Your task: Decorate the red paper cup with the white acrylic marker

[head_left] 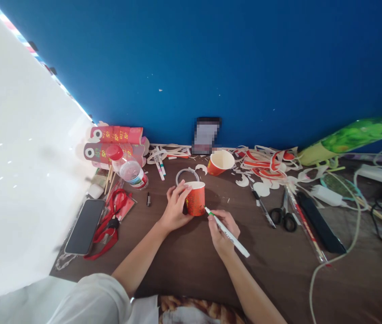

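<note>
Upright on the brown table stands a red paper cup (197,201) with a pale rim. My left hand (176,204) grips it from the left, fingers over its rim and side; the thumb side is partly hidden. In my right hand (224,230) is a white marker pen (230,237) with a green band near its tip. The tip is at the cup's right side; whether it touches I cannot tell. A second red paper cup (214,168) sits tilted behind, and a roll of clear tape (187,172) lies just behind the held cup.
To the left are a water bottle (133,174), a phone (85,227) and a red lanyard (108,238). Scissors (284,216), a pen (263,207) and a black case (320,222) lie right. Paper scraps (267,164) line the blue wall; a white cable (316,274) crosses the right side.
</note>
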### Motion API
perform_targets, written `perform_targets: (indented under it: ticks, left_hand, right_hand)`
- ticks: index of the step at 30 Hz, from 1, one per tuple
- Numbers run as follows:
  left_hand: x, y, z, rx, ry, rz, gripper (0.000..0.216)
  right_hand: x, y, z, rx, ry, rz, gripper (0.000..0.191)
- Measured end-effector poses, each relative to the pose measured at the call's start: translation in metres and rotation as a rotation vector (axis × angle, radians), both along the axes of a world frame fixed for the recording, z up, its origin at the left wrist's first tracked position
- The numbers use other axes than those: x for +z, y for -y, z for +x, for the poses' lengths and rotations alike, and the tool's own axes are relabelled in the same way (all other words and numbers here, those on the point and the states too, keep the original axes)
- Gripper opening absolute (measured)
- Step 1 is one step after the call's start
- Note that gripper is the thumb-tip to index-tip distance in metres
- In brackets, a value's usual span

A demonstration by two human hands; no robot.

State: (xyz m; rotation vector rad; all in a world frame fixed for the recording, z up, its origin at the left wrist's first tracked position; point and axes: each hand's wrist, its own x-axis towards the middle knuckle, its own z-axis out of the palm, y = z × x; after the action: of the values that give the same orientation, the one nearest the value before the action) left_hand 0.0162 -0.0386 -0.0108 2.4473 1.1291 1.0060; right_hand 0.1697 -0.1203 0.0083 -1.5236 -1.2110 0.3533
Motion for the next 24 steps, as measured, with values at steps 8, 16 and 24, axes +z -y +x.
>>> perform_targets:
  ticks: [8, 16, 24]
  left_hand:
    - [0.0025, 0.0, 0.0002, 0.0, -0.001, 0.029, 0.085]
    - [0.002, 0.0001, 0.0003, -0.006, 0.009, 0.021, 0.085]
    - [0.0051, -0.006, -0.0024, -0.083, 0.109, -0.144, 0.102]
  right_hand:
    - [-0.0003, -0.0007, -0.0002, 0.022, 0.002, 0.003, 0.013]
    - [-0.0009, -0.0006, -0.0001, 0.007, -0.001, 0.007, 0.014]
    - [0.0005, 0.0019, 0.0, -0.072, -0.04, 0.034, 0.017]
